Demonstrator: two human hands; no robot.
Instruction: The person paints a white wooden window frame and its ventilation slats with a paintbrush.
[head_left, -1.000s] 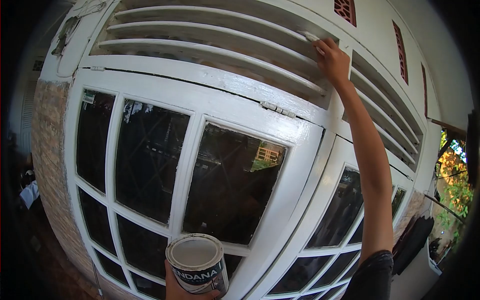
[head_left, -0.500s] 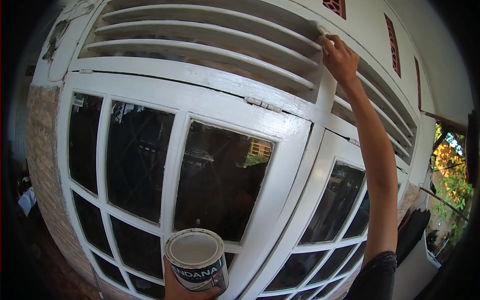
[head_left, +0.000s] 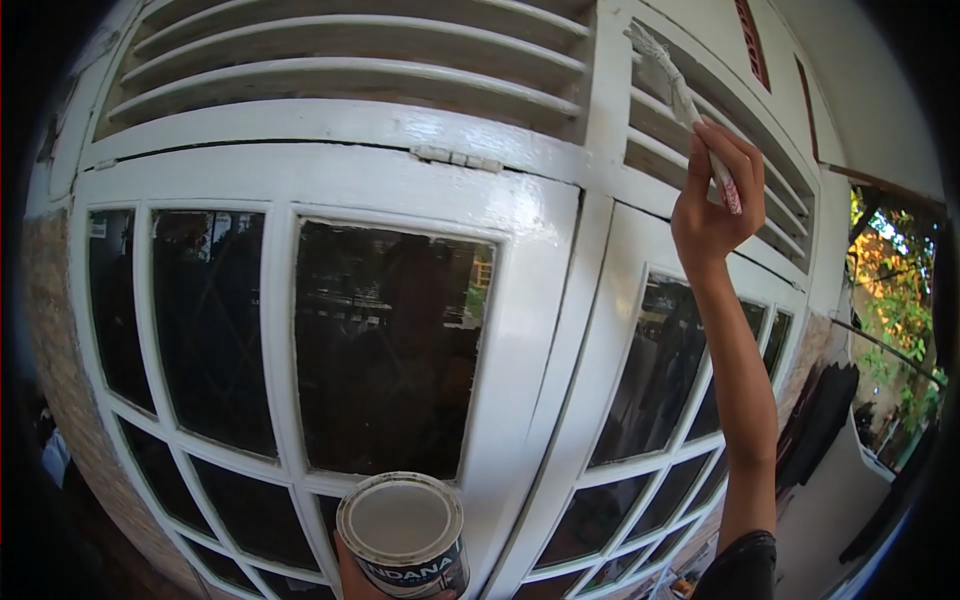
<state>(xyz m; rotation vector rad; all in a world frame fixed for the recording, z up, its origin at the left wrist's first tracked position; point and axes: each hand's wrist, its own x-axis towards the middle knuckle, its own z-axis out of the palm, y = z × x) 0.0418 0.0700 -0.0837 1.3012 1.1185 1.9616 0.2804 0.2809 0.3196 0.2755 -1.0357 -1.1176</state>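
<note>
My right hand (head_left: 722, 195) is raised at the upper right, its fingers closed around the handle of a paintbrush (head_left: 682, 98). White paint coats the bristles, which point up and left near the post (head_left: 603, 90) between two louvred vents. Low in the view, my left hand (head_left: 357, 572) grips a paint can (head_left: 402, 535) with a dark label from its left side. The can is open at the top, with pale paint inside and paint marks on its rim. Behind it stand white window panels (head_left: 535, 300) with dark glass panes.
Slatted vents (head_left: 350, 75) run above the panels. A metal hinge (head_left: 455, 159) sits at a panel's top edge. Brick wall (head_left: 60, 330) borders the left side. Dark clothing (head_left: 822, 420) hangs at the right, with leafy plants (head_left: 885, 310) beyond.
My right hand has moved right and down from the vent's corner, and the brush now shows in full. The camera view has shifted rightward. The can stays low in my left hand.
</note>
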